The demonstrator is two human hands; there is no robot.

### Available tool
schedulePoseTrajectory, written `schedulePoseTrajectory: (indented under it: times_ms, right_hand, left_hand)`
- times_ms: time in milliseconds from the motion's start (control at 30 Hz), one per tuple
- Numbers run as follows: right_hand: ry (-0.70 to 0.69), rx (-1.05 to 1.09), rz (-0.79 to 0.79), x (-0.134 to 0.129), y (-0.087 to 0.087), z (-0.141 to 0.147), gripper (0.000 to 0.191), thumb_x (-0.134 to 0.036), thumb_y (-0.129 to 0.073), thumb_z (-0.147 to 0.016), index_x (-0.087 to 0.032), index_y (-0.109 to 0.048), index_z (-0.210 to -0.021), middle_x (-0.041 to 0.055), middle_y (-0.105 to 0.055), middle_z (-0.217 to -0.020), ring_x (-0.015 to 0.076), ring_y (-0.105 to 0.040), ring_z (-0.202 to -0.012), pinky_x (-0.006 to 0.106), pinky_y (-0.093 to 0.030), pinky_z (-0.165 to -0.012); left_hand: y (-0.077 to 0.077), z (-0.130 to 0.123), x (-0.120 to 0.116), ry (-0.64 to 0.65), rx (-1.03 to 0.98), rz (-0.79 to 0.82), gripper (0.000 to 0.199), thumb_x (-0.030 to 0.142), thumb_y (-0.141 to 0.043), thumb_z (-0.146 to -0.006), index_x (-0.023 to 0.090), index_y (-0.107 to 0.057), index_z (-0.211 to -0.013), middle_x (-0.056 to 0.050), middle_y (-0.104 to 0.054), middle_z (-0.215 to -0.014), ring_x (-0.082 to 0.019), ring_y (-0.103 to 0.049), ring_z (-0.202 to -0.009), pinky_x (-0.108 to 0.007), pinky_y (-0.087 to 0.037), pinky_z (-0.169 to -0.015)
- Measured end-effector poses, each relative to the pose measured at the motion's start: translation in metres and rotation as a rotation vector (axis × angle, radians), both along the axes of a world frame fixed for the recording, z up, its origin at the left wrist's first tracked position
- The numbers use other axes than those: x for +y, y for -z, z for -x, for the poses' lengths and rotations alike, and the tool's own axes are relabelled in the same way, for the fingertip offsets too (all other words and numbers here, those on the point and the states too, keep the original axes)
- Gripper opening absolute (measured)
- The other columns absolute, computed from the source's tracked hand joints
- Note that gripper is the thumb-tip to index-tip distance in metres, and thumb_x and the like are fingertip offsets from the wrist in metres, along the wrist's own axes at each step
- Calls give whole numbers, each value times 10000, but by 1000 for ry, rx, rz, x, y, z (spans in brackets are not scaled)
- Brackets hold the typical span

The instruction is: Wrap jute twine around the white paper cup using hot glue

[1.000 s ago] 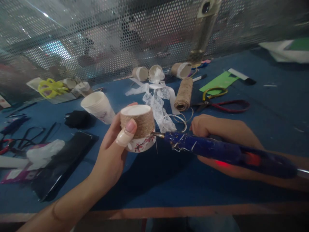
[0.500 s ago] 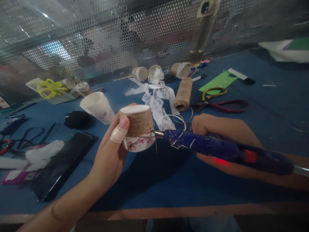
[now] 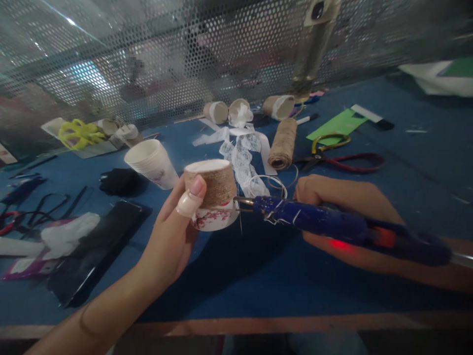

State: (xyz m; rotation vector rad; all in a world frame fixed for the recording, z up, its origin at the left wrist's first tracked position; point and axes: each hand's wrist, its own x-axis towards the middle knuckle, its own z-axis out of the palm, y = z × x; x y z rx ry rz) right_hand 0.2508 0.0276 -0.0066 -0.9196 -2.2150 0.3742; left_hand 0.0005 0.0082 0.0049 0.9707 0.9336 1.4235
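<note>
Left hand (image 3: pixel 172 239) is gripping paper cup (image 3: pixel 216 221), probably light, crushable; twine wrap (image 3: pixel 219 186) looks safest hold. Right hand (image 3: pixel 342 193) is gripping glue gun (image 3: pixel 314 218), cup's 3 o'clock.

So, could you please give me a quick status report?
Left hand gripping twine-wrapped cup. Right hand holding blue glue gun, nozzle at cup's side. Thin strand hanging by nozzle.

cup (image 3: pixel 212 220): smooth paper | twine wrap (image 3: pixel 221 186): rough | glue gun (image 3: pixel 314 217): plastic, metal nozzle (image 3: pixel 244 201)

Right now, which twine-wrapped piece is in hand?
The cup in the left hand, blossom print showing below its twine; the three white-trimmed pieces lie back by the perforated screen.
</note>
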Motion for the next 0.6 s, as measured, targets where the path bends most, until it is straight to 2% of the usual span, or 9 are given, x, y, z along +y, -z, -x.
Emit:
schedulePoseTrajectory:
  times_ms: [200,367,467,600]
  right_hand:
    - [-20,-43,-16,0,-2,-2,239,-220,-602,-821,-253,-394,-709,-69,-491,-647,110,-449,-566,282,-371,-545]
    - [-4,-45,-45,0,0,-2,236,-219,-596,-822,-255,-391,-709,-65,-499,-652,116,-457,-566,287,-373,-551]
    - [-5,-71,-63,-2,-1,-1,227,-233,-575,-826,-263,-377,-718,-58,-488,-664,132,-451,-578,298,-366,-552]
    - [9,-98,-60,-3,-5,1,213,-215,-555,-811,-265,-374,-712,-56,-479,-661,137,-451,-584,299,-370,-559]
  left_hand:
    - [0,1,1,25,-45,7,275,390,-640,-950,240,-745,-1154,1,-777,-1106,-214,-727,-1014,-378,-503,-1033]
    - [0,0,2,41,-16,16,292,409,-680,-917,219,-756,-1125,-29,-776,-1090,-242,-711,-1073,-363,-536,-990]
    - [0,-1,2,19,27,45,310,454,-715,-878,244,-768,-1099,-30,-766,-1098,-271,-690,-1133,-369,-554,-966]
    - [1,0,3,-14,35,28,311,460,-684,-900,265,-755,-1132,-27,-756,-1103,-286,-664,-1186,-379,-543,-985]
